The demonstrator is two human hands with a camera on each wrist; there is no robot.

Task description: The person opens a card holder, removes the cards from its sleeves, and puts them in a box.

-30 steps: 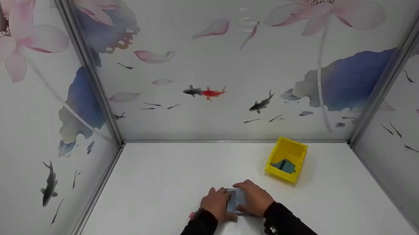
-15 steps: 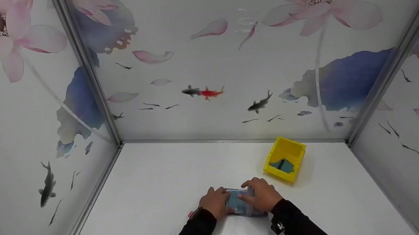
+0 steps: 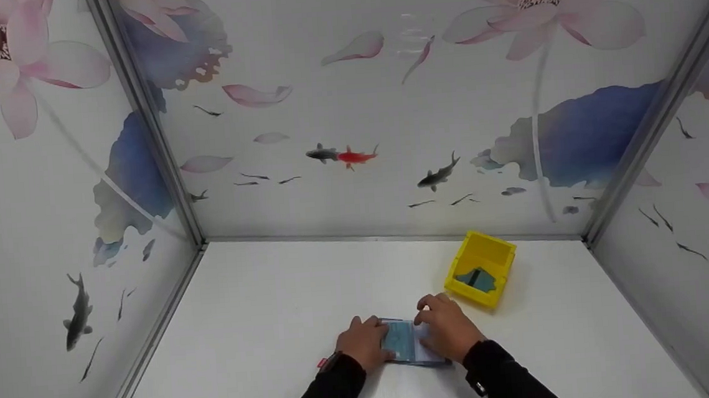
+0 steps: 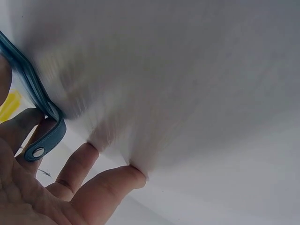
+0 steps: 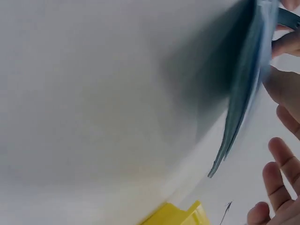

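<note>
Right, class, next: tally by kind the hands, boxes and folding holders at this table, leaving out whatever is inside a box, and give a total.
Hands (left hand, right hand): 2
Yellow box: 1
Blue folding holder: 1
Total: 4

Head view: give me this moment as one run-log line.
left hand: holds blue booklet by left side | right hand: at right page | booklet: open | yellow bin: beyond right hand

Head view high, forward-down; wrist views close; hands (image 3: 361, 344) in all
</note>
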